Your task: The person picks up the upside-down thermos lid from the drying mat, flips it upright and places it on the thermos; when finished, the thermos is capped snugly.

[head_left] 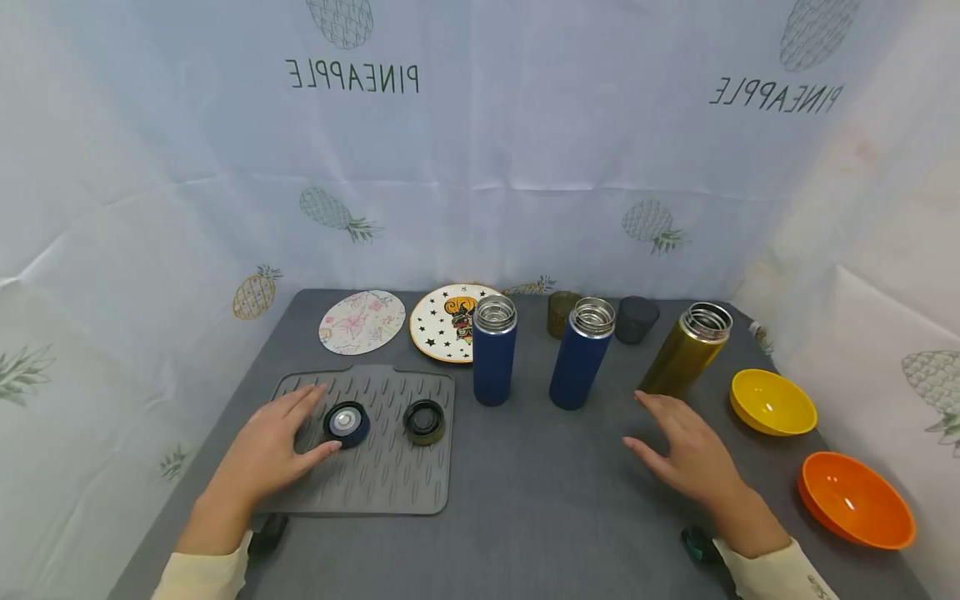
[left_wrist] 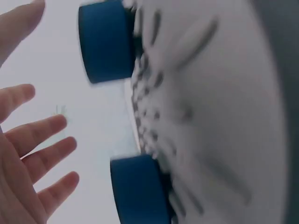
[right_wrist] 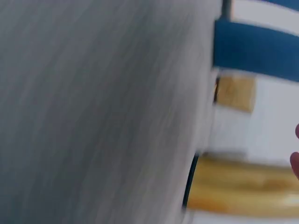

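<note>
My left hand [head_left: 262, 446], fingers spread, hovers over the left part of a grey ridged drying mat [head_left: 390, 492]. Just beyond its thumb lies a navy bottle lid [head_left: 347, 423], with an olive bottle lid [head_left: 423, 423] to its right. Two blue lids [left_wrist: 106, 42] show beside the fingers in the left wrist view; in the head view one is hidden by the hand. My right hand [head_left: 690, 450] is held with parted fingers just in front of a gold bottle [head_left: 678, 362], holding nothing. Two navy bottles [head_left: 493, 367] [head_left: 577, 371] stand uncapped to its left.
Behind the bottles are an olive cup [head_left: 561, 314] and a dark grey cup [head_left: 636, 321]. A patterned round plate [head_left: 362, 323] and a starred plate [head_left: 442, 325] lie at the back left. A yellow bowl [head_left: 772, 404] and an orange bowl [head_left: 855, 504] line the right edge.
</note>
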`<act>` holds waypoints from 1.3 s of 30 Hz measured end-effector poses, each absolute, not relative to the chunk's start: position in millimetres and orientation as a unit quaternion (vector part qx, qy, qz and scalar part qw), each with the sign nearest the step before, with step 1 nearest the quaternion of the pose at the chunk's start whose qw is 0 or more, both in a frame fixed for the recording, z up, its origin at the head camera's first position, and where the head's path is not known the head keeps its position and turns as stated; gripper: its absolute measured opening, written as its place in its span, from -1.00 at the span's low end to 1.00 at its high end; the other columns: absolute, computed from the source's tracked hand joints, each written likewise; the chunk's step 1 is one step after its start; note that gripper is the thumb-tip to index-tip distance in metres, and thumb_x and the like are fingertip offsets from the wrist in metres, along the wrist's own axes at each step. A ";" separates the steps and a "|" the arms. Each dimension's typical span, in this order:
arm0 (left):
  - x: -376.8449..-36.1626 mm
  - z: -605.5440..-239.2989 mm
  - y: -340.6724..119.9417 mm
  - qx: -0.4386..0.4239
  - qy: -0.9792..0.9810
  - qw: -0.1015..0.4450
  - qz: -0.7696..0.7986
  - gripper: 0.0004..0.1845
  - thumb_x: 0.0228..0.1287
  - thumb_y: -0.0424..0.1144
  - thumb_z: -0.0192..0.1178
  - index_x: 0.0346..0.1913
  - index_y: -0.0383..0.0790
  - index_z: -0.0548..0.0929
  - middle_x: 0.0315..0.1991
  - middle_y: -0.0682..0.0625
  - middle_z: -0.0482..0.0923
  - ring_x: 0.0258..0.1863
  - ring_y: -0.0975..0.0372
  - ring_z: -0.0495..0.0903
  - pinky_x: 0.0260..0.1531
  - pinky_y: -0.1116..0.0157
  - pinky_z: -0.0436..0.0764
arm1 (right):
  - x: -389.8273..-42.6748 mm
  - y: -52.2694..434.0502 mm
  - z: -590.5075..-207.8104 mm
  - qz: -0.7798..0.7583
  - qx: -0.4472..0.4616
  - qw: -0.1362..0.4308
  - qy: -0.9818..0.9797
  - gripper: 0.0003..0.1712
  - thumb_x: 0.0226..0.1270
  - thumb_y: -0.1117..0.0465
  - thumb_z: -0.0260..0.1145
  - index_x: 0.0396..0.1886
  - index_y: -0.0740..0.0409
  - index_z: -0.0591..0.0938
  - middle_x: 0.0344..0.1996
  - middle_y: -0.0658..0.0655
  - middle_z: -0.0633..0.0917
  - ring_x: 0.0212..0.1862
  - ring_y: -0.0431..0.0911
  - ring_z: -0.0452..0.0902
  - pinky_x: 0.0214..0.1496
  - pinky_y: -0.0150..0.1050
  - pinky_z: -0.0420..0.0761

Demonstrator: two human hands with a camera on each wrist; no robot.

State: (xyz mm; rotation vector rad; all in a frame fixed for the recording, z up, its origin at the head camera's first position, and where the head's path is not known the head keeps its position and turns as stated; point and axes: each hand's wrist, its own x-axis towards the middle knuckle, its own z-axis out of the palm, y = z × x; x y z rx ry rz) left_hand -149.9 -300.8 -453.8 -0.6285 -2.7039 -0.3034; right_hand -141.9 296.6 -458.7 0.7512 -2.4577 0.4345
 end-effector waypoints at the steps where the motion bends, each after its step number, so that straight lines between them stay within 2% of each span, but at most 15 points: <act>1: -149.3 -453.5 -303.9 -0.214 -0.955 0.173 -0.109 -0.08 0.03 0.20 0.41 0.36 -0.28 0.41 0.24 -0.24 0.43 0.17 -0.18 0.42 0.08 -0.22 0.34 | -143.1 290.5 -458.5 0.172 0.278 0.268 -0.906 -0.15 0.06 -0.04 0.51 0.32 0.20 0.47 0.07 0.16 0.62 0.10 0.06 0.50 0.16 -0.10 0.42; 5: -145.4 -452.7 -320.1 -0.179 -0.966 0.152 -0.109 -0.12 0.01 0.14 0.45 0.32 -0.31 0.45 0.21 -0.26 0.46 0.14 -0.19 0.43 0.04 -0.23 0.36 | -150.0 265.1 -455.9 0.219 0.294 0.261 -0.893 -0.23 0.15 -0.02 0.47 0.31 0.20 0.47 0.06 0.09 0.63 0.08 -0.02 0.52 0.03 -0.09 0.49; 13: -143.7 -456.2 -351.7 -0.110 -0.983 0.065 -0.129 -0.03 -0.03 0.23 0.43 0.32 -0.37 0.42 0.21 -0.42 0.40 0.14 -0.31 0.38 0.01 -0.30 0.34 | -173.2 199.5 -446.7 0.333 0.345 0.206 -0.853 -0.24 0.20 0.07 0.46 0.35 0.21 0.41 0.13 0.06 0.59 0.11 -0.04 0.52 0.09 -0.11 0.51; 18: -145.6 -461.2 -356.3 -0.087 -0.988 0.038 -0.123 0.09 -0.06 0.34 0.39 0.36 -0.43 0.34 0.21 -0.46 0.38 0.14 -0.34 0.37 0.01 -0.31 0.33 | -183.9 154.8 -450.2 0.398 0.299 0.155 -0.854 -0.15 0.23 -0.02 0.44 0.44 0.05 0.28 0.21 0.07 0.49 0.18 0.00 0.46 0.13 -0.03 0.50; 21: -148.0 -463.3 -356.4 -0.078 -0.990 0.028 -0.117 0.13 -0.08 0.35 0.39 0.36 -0.46 0.33 0.22 -0.47 0.37 0.15 -0.34 0.37 0.02 -0.31 0.33 | -191.0 135.2 -454.4 0.439 0.251 0.147 -0.850 -0.08 0.21 -0.05 0.45 0.47 0.04 0.23 0.25 0.10 0.42 0.23 0.04 0.40 0.19 0.05 0.45; 25: -153.0 -463.1 -357.5 -0.083 -0.989 0.017 -0.124 0.10 -0.08 0.26 0.44 0.33 -0.52 0.33 0.19 -0.51 0.37 0.12 -0.37 0.37 0.00 -0.30 0.35 | -206.7 118.5 -458.1 0.508 0.202 0.151 -0.823 -0.03 0.20 0.02 0.47 0.49 0.10 0.17 0.26 0.17 0.36 0.30 0.04 0.30 0.25 0.09 0.38; 30: -160.0 -462.0 -359.4 -0.083 -0.987 0.002 -0.137 0.02 -0.08 0.16 0.48 0.29 -0.54 0.37 0.16 -0.52 0.39 0.11 -0.37 0.38 0.00 -0.28 0.36 | -228.8 106.3 -459.6 0.599 0.174 0.118 -0.772 -0.04 0.23 0.15 0.46 0.51 0.08 0.12 0.32 0.18 0.32 0.35 -0.02 0.21 0.32 0.05 0.30; 36: -168.1 -462.8 -359.5 -0.077 -0.987 -0.007 -0.141 -0.01 -0.08 0.14 0.49 0.26 -0.55 0.40 0.12 -0.53 0.41 0.09 -0.39 0.38 -0.03 -0.30 0.37 | -243.4 98.5 -461.1 0.687 0.174 0.079 -0.701 -0.06 0.22 0.37 0.41 0.50 0.19 0.11 0.35 0.32 0.28 0.35 0.15 0.24 0.34 0.10 0.24; 39: -171.6 -464.1 -358.9 -0.079 -0.986 -0.003 -0.145 -0.04 -0.09 0.11 0.50 0.23 -0.55 0.43 0.10 -0.53 0.43 0.07 -0.38 0.40 -0.05 -0.29 0.39 | -237.2 95.9 -449.6 0.692 0.166 0.069 -0.699 -0.06 0.21 0.38 0.40 0.50 0.26 0.10 0.32 0.37 0.30 0.30 0.21 0.30 0.32 0.11 0.27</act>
